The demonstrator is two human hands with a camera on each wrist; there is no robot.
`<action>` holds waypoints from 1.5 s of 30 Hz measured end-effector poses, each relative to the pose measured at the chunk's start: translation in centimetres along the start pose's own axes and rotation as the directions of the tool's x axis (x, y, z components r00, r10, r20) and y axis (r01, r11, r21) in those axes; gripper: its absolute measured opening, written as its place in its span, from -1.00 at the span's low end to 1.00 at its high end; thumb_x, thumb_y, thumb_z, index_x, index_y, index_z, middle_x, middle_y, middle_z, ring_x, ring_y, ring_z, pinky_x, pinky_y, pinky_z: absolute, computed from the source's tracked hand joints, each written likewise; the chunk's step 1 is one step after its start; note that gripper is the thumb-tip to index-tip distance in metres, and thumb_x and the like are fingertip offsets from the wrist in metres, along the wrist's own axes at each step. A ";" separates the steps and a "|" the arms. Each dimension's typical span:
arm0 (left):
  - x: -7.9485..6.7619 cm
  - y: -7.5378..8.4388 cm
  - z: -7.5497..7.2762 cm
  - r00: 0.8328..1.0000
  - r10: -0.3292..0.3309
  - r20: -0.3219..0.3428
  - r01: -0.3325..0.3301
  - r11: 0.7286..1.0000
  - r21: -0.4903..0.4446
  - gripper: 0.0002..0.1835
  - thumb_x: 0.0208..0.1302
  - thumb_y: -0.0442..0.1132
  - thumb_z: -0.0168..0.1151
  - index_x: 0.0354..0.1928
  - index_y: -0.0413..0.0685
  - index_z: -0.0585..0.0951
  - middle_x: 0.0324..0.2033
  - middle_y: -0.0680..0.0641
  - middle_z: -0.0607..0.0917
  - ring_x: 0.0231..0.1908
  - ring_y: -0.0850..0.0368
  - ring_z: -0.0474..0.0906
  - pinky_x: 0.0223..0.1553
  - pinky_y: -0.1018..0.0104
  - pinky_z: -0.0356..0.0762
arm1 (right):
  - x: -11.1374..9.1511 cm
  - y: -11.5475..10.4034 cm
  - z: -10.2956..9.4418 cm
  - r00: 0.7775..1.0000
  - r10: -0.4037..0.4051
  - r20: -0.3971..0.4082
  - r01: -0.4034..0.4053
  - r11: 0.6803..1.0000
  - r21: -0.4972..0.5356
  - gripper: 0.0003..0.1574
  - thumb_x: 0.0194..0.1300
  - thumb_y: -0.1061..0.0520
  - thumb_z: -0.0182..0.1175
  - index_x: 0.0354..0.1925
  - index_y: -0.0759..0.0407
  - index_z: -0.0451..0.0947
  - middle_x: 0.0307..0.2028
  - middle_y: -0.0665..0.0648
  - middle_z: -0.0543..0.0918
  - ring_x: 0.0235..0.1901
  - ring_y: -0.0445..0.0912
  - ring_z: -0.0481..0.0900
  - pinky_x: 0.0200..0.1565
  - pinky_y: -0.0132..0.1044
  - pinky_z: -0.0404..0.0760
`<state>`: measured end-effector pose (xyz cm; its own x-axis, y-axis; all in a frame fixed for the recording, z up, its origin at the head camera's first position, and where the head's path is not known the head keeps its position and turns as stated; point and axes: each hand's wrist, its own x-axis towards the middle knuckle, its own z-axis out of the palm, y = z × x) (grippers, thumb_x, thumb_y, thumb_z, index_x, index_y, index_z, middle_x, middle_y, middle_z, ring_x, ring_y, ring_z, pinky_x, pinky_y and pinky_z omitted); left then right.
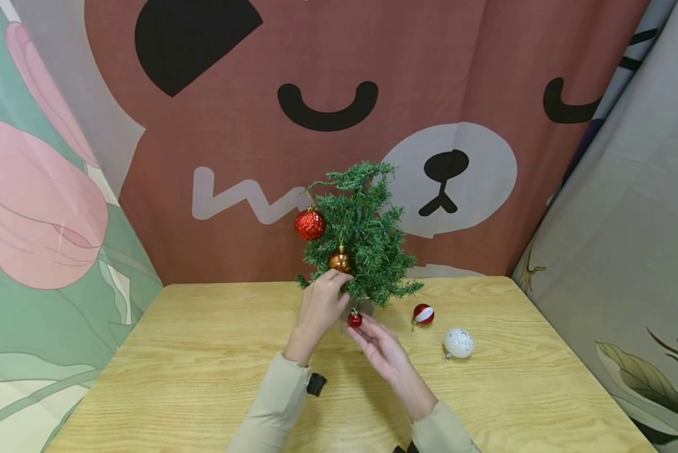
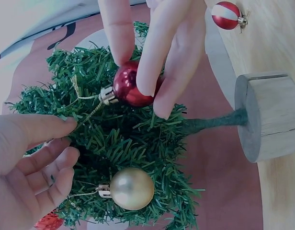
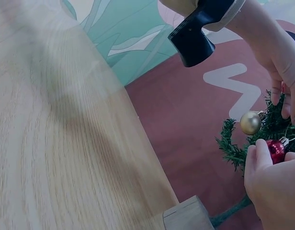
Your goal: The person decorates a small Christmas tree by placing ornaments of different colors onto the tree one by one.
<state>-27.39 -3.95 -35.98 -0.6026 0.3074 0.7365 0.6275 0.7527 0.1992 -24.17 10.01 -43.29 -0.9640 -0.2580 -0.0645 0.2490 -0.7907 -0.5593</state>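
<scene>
A small green artificial Christmas tree (image 1: 367,233) stands on the table, on a round wooden base (image 2: 269,117). My right hand (image 1: 386,349) holds a small shiny red bauble (image 2: 133,84) between its fingers, low at the front of the tree. From the bauble's metal cap runs a thin gold string (image 2: 92,112). My left hand (image 1: 323,302) pinches this string between thumb and forefinger against the branches. Just above the left hand in the head view hangs a gold bauble (image 2: 132,188). Higher at the left hangs a larger glittery red bauble (image 1: 310,224).
To the right of the tree lie a red-and-white bauble (image 1: 423,314) and a white speckled bauble (image 1: 459,343) on the wooden table (image 1: 203,352). A printed curtain (image 1: 231,145) with a bear's face hangs behind the table, with further printed cloths at both sides.
</scene>
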 end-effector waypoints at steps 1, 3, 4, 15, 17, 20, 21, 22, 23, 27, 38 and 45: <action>0.0 0.0 0.0 1.000 -0.002 0.001 0.002 1.000 0.001 -0.75 -0.08 -0.45 0.27 -0.26 -0.14 0.65 -0.37 -0.04 0.61 -0.58 0.20 0.48 -0.66 0.50 0.33 | 0.0 0.0 0.0 1.000 0.003 0.001 -0.003 1.000 0.005 -0.64 0.34 0.41 -0.22 -0.19 0.32 0.53 -0.18 0.26 0.58 -0.10 0.00 0.53 0.12 -0.24 0.28; 0.0 0.0 0.0 1.000 -0.001 0.002 0.001 1.000 0.001 -0.75 -0.08 -0.45 0.27 -0.26 -0.13 0.65 -0.37 -0.03 0.61 -0.57 0.20 0.48 -0.66 0.48 0.34 | 0.1 0.1 0.1 1.000 0.007 -0.001 -0.007 1.000 0.007 -0.64 0.35 0.39 -0.22 -0.21 0.32 0.54 -0.19 0.27 0.58 -0.10 -0.01 0.53 0.11 -0.25 0.28; 0.0 0.0 0.0 1.000 -0.001 0.002 0.001 1.000 0.001 -0.75 -0.07 -0.45 0.27 -0.26 -0.13 0.65 -0.37 -0.03 0.61 -0.57 0.19 0.49 -0.65 0.47 0.35 | 0.1 0.1 0.2 1.000 0.010 -0.012 -0.010 1.000 0.015 -0.65 0.35 0.38 -0.21 -0.22 0.32 0.54 -0.20 0.27 0.58 -0.11 0.00 0.53 0.11 -0.25 0.28; 0.0 0.1 -0.2 1.000 -0.007 0.016 0.008 1.000 -0.011 -0.74 -0.07 -0.44 0.28 -0.24 -0.15 0.65 -0.35 -0.06 0.62 -0.59 0.20 0.47 -0.65 0.49 0.35 | 0.6 0.4 0.2 0.998 0.026 -0.052 -0.024 0.998 0.054 -0.75 0.35 0.33 -0.20 -0.22 0.35 0.44 -0.24 0.28 0.54 -0.13 0.03 0.53 0.11 -0.21 0.29; 0.0 0.1 -0.2 1.000 -0.015 0.022 0.015 1.000 -0.012 -0.74 -0.07 -0.43 0.28 -0.24 -0.15 0.65 -0.34 -0.06 0.62 -0.60 0.21 0.47 -0.65 0.50 0.34 | 0.7 0.3 0.1 0.999 0.027 -0.038 -0.025 0.999 0.047 -0.75 0.36 0.32 -0.21 -0.23 0.35 0.42 -0.24 0.28 0.53 -0.13 0.03 0.53 0.12 -0.20 0.28; -0.1 0.1 -0.2 0.999 -0.020 0.026 0.020 1.000 -0.017 -0.73 -0.07 -0.43 0.29 -0.23 -0.15 0.64 -0.33 -0.06 0.62 -0.61 0.21 0.45 -0.66 0.50 0.33 | 0.7 0.3 0.1 0.999 0.030 -0.038 -0.028 0.999 0.042 -0.76 0.36 0.32 -0.21 -0.25 0.35 0.42 -0.25 0.28 0.53 -0.13 0.03 0.53 0.11 -0.20 0.28; -0.1 0.1 -0.2 0.999 -0.020 0.025 0.020 1.000 -0.019 -0.73 -0.07 -0.43 0.28 -0.22 -0.16 0.64 -0.33 -0.06 0.62 -0.61 0.22 0.45 -0.65 0.50 0.33 | 0.7 0.3 0.2 0.999 0.030 -0.040 -0.028 0.999 0.040 -0.77 0.36 0.32 -0.21 -0.25 0.35 0.41 -0.25 0.28 0.52 -0.14 0.03 0.53 0.12 -0.20 0.28; -0.1 0.1 -0.2 1.000 -0.020 0.024 0.020 1.000 -0.020 -0.72 -0.07 -0.44 0.28 -0.22 -0.16 0.64 -0.33 -0.06 0.62 -0.60 0.22 0.45 -0.65 0.50 0.34 | 0.7 0.4 0.2 0.998 0.029 -0.048 -0.028 0.999 0.037 -0.78 0.35 0.32 -0.20 -0.24 0.34 0.41 -0.24 0.28 0.52 -0.14 0.03 0.53 0.11 -0.21 0.29; -0.1 0.1 -0.2 1.000 -0.019 0.023 0.019 1.000 -0.022 -0.72 -0.07 -0.44 0.28 -0.22 -0.16 0.64 -0.33 -0.07 0.62 -0.61 0.22 0.45 -0.65 0.50 0.34 | 0.8 0.4 0.2 0.998 0.029 -0.058 -0.027 0.999 0.037 -0.78 0.35 0.32 -0.19 -0.23 0.34 0.41 -0.24 0.28 0.53 -0.14 0.03 0.54 0.11 -0.21 0.30; -0.1 0.2 -0.4 0.999 -0.021 0.027 0.022 0.999 -0.027 -0.70 -0.07 -0.46 0.27 -0.19 -0.17 0.63 -0.32 -0.08 0.63 -0.61 0.23 0.44 -0.66 0.51 0.32 | 0.8 0.4 0.2 0.998 0.021 -0.050 -0.020 1.000 0.020 -0.78 0.36 0.31 -0.21 -0.17 0.36 0.37 -0.21 0.29 0.51 -0.10 0.05 0.51 0.12 -0.20 0.27; 0.0 0.7 -1.1 0.997 -0.035 0.073 0.037 0.999 -0.028 -0.63 -0.06 -0.44 0.31 -0.11 -0.18 0.59 -0.28 -0.10 0.62 -0.65 0.24 0.41 -0.63 0.47 0.36 | 0.5 0.2 -0.6 1.000 0.020 0.000 -0.020 0.999 -0.030 -0.42 0.39 0.28 -0.31 0.25 0.57 -0.19 0.23 0.55 -0.10 0.19 0.21 0.14 0.16 -0.21 0.21; 0.4 1.1 -1.8 0.991 -0.017 0.133 0.018 1.000 -0.010 -0.59 -0.10 -0.41 0.37 -0.09 -0.18 0.59 -0.20 -0.12 0.60 -0.58 0.18 0.49 -0.59 0.43 0.44 | 0.1 -0.2 -1.2 1.000 0.024 0.018 -0.024 0.999 -0.026 -0.39 0.39 0.28 -0.33 0.27 0.56 -0.26 0.25 0.54 -0.13 0.25 0.23 -0.06 0.17 -0.22 0.19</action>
<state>-26.04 -4.08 -34.32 -0.6733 0.3699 0.6402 0.6212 0.7525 0.2186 -24.44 10.77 -44.14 -0.9559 -0.2871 -0.0626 0.2691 -0.7698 -0.5788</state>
